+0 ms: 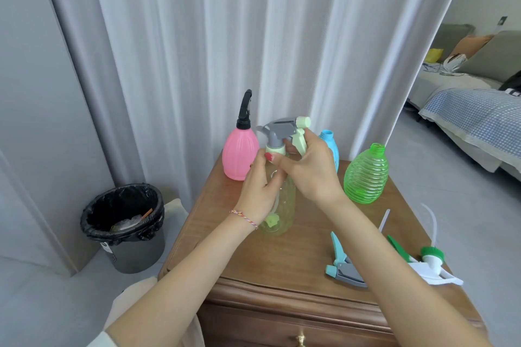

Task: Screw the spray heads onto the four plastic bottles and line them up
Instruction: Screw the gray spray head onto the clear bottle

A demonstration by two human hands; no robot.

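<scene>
1. Currently: the yellow-green bottle [279,205] stands upright on the wooden cabinet top [310,248], near its middle. The left hand [258,191] is wrapped around the bottle's upper body and shoulder, fingers closed on it.
2. The right hand [308,169] is closed around the collar and trigger of the grey and pale-green spray head [284,132], which sits on the bottle's neck. Judged: second head being screwed on; how far it is threaded cannot be told.
3. Key relation: head directly above the neck, bottle's long axis vertical, dip tube hanging down inside. The turn runs about that vertical axis; right hand twists, left hand braces. Any tilt of the head risks cross-threading.
4. Pink bottle [239,155], rear left, already carries its black spray head [244,110].
5. Blue bottle [331,146] stands behind the right hand, partly hidden, neck open. Green ribbed bottle [366,177] is at the right, neck open.
6. Loose heads lie at the front right of the cabinet: teal and grey spray head [342,265], then the green and white spray head [428,262] at the edge, tubes pointing away. Both are nearer the right hand.
7. Black-lined waste bin [124,222] on the floor to the left, not involved.
</scene>
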